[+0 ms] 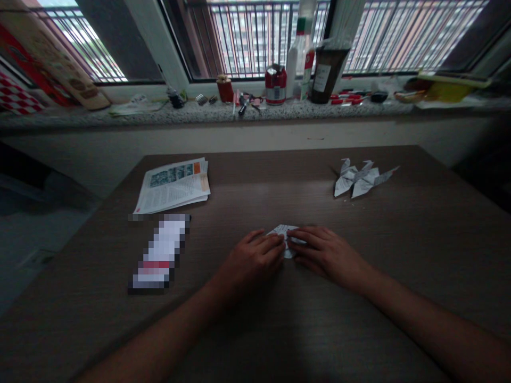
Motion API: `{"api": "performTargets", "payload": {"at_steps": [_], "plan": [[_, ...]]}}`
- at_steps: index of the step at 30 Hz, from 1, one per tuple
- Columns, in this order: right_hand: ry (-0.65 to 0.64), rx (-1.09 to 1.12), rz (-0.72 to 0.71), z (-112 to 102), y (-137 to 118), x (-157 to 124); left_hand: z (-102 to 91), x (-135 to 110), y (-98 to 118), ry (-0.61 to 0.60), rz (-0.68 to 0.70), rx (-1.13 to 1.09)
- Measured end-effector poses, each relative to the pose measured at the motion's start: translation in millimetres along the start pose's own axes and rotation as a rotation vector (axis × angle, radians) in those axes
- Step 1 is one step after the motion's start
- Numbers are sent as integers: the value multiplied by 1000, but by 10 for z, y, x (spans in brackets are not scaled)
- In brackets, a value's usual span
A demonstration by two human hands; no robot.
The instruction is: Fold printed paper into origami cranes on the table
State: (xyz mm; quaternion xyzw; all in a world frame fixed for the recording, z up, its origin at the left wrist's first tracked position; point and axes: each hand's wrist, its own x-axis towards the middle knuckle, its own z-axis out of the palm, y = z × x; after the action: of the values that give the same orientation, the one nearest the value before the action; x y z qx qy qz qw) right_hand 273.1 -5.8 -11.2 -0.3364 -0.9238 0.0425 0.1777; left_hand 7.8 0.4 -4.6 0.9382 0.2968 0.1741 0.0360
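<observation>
A small folded piece of printed paper [284,231] lies on the dark wooden table [255,319], mostly covered by my fingers. My left hand [253,259] rests on its left side with the fingertips pressed down on it. From the right, my right hand [325,253] presses its fingers flat on the same paper. The two hands' fingertips nearly meet over the middle of the paper.
Two finished folded paper cranes [361,178] lie at the table's far right. A stack of printed sheets [174,185] sits at the far left, with a blurred flat object [159,252] in front of it. The windowsill [207,113] behind holds a red can [275,84], bottles and small tools.
</observation>
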Motion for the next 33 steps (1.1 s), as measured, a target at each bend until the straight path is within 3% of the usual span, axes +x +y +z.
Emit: {"api": "performTargets", "payload": {"at_steps": [7, 14, 24, 33], "plan": [[-69, 5, 24, 19, 3, -14, -2, -80, -44, -108, 63, 27], [-74, 7, 21, 23, 19, -21, 2, -84, -43, -133, 43, 47], [-139, -18, 38, 19, -162, -38, -13, -136, -36, -199, 31, 48], [-203, 18, 67, 23, -145, -35, -289, -202, -123, -361, 22, 12]]}}
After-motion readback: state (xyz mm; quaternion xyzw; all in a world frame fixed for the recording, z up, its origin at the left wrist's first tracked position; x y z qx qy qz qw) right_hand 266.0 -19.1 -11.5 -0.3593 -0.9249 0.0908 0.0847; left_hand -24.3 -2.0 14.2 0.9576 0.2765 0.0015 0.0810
